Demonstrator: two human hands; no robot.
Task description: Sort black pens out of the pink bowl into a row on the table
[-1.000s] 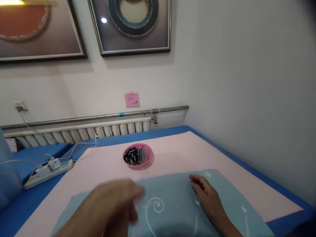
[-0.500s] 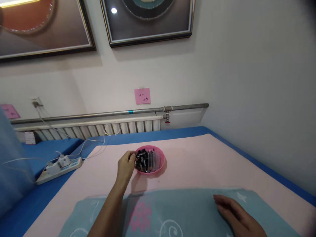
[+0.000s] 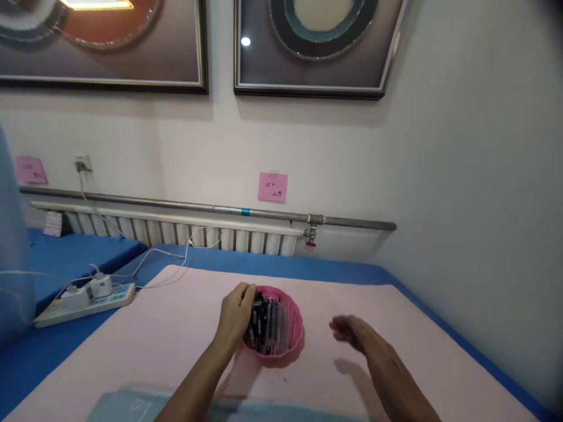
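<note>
A round pink plastic basket [image 3: 297, 321] with a scalloped rim stands on the pink sheet, filled with pens [image 3: 269, 325] that have black parts and clear barrels, lying side by side. My left hand [image 3: 238, 306] is closed on the basket's left rim, thumb at the inner edge; its other fingers are partly hidden. To the right of the basket, my right hand [image 3: 352, 334] hovers over the sheet, slightly blurred. It is empty, with its fingers stretched and a little bent, apart from the basket.
The pink sheet [image 3: 185, 316] covers a blue bed [image 3: 334, 266]. A light-blue cloth [image 3: 127, 404] lies at the near edge. On the left sits a power strip [image 3: 94, 302] with chargers and white cables. Behind are a radiator [image 3: 211, 234], a pipe with a valve [image 3: 311, 234] and the wall.
My right hand has moved from the blue cloth up and forward, close to the basket's right side. My left hand stays at the rim. The camera view has shifted, and the basket looks bigger.
</note>
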